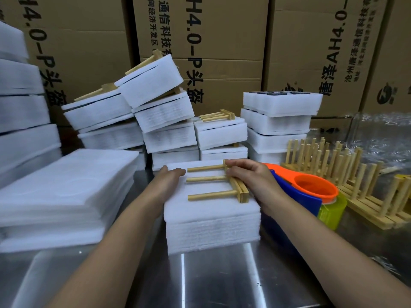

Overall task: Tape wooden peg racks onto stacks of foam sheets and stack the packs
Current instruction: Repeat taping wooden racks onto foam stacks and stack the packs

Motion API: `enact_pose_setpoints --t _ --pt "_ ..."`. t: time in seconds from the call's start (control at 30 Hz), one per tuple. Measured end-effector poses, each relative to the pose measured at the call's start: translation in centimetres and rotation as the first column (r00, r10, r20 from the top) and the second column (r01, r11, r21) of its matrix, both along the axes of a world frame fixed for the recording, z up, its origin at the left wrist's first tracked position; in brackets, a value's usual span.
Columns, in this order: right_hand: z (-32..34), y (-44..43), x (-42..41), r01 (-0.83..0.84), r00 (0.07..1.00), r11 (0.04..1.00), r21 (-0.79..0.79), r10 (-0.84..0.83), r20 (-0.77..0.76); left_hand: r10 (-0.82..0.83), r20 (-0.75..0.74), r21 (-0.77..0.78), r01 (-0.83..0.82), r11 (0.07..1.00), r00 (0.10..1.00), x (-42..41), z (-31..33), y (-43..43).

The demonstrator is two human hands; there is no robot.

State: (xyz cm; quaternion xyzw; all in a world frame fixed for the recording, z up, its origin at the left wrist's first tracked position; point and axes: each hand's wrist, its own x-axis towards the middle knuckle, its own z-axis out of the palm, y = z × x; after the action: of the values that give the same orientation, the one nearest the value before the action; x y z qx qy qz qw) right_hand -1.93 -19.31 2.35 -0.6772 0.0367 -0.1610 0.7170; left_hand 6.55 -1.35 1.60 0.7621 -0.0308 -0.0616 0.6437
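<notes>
The wooden peg rack (209,178) lies flat atop the foam sheet stack (211,227), with the right hand (251,181) curling its fingers over the base bar and the left hand (169,181) resting straight-fingered on the stack's left edge. The rack looks light and stiff, best held by that bar. The foam seems soft and easily dented.

A white stack of foam sheets (211,221) carries a pale honey-yellow wooden peg rack (211,180) on a silver-grey steel desk (222,283) streaked with bright white reflections. More white foam packs (160,85) rise behind, and dark round marks (278,93) show on top of the right-hand pile (282,103). Beside the stack sit a tape dispenser (298,196) in royal blue with a vivid orange core, a translucent yellow-green tape roll (332,213) and loose racks (355,174) of the same light wood, while brown cardboard boxes (89,52) printed with black letters and Chinese characters fill the background.
</notes>
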Motion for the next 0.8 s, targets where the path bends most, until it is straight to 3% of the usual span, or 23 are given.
enact_pose_setpoints --t 0.2,0.8 --pt "0.2 -0.3 -0.2 -0.105 0.994 0.989 -0.101 0.101 -0.046 0.022 0.043 0.020 -0.023 1.000 0.999 -0.4 0.0 -0.2" --pt "0.2 0.0 -0.4 -0.060 0.998 0.973 -0.222 0.051 -0.047 -0.035 0.062 0.083 0.030 0.996 0.997 -1.5 0.7 0.0"
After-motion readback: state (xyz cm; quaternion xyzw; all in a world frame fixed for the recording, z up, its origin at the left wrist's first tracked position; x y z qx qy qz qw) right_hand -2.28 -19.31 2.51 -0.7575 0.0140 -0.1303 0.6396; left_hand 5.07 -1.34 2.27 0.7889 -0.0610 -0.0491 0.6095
